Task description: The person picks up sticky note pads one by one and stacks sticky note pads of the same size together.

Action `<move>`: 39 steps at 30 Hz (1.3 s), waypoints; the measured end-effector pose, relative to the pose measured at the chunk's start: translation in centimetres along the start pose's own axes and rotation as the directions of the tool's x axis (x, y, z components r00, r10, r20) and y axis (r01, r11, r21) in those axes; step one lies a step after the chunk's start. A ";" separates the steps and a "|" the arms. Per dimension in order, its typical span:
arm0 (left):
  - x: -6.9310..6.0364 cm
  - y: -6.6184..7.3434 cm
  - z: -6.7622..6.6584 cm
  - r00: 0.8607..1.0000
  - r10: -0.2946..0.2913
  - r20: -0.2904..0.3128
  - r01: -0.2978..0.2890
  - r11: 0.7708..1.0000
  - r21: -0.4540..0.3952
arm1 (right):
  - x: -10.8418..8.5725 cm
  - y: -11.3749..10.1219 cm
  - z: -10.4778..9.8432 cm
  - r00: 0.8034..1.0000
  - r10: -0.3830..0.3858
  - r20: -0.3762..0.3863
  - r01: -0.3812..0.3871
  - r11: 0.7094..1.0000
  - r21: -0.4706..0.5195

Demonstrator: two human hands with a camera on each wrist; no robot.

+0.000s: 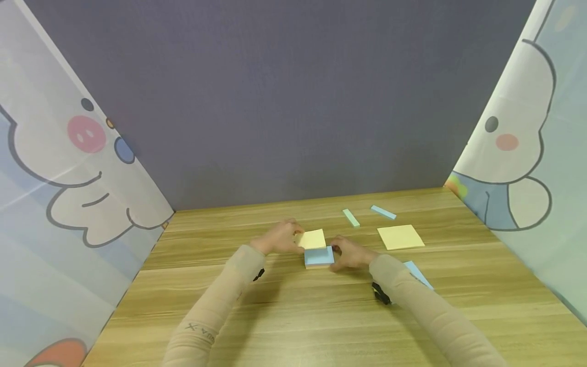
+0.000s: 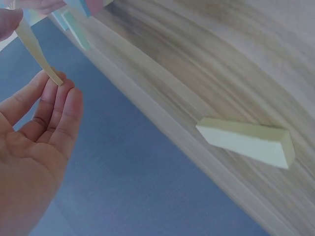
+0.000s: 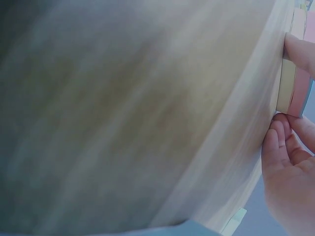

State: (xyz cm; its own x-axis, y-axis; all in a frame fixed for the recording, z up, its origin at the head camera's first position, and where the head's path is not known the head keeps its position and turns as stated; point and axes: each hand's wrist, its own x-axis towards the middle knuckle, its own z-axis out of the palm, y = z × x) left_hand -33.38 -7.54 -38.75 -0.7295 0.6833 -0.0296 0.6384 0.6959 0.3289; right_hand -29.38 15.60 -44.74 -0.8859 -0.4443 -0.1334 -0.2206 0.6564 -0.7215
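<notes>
My left hand [image 1: 281,237] pinches a thin pale-yellow sticky note pad [image 1: 313,239] by its left side, above a stack of square pads. The left wrist view shows this yellow pad [image 2: 35,51] edge-on between thumb and fingers. Blue is the top colour of the stack [image 1: 319,257]; in the right wrist view the stack [image 3: 298,91] has yellow, pink and blue layers. My right hand [image 1: 351,253] holds the stack from its right side, thumb and fingers at its edges.
A narrow green pad [image 1: 351,218] and a narrow blue pad [image 1: 383,212] lie at the back right. Nearer are a larger yellow pad [image 1: 401,237] and a blue pad [image 1: 418,275] partly behind my right forearm. A yellow block [image 2: 246,140] lies on the wooden table.
</notes>
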 end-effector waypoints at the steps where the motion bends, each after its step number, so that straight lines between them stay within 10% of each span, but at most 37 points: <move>1: 0.1 0.0 0.1 1.000 0.010 -0.001 -0.010 1.000 0.007 | 0.0 0.0 0.0 1.000 0.000 -0.001 0.000 1.000 0.001; 18: 0.1 1.3 1.9 0.997 -0.034 0.072 0.033 0.999 0.013 | 0.0 0.3 0.1 1.000 -0.014 0.020 0.012 0.994 0.104; 39: 0.2 1.2 3.1 0.995 -0.029 0.100 0.021 0.997 0.078 | 0.2 0.3 0.2 1.000 -0.016 -0.018 0.016 1.000 0.002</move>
State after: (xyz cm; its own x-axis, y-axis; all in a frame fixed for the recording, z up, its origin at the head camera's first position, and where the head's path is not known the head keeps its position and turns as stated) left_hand -32.00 -5.86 -41.24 -0.7195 0.6815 -0.1335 0.6401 0.7254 0.2532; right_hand -29.56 15.58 -45.07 -0.8894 -0.4439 -0.1091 -0.2343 0.6476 -0.7251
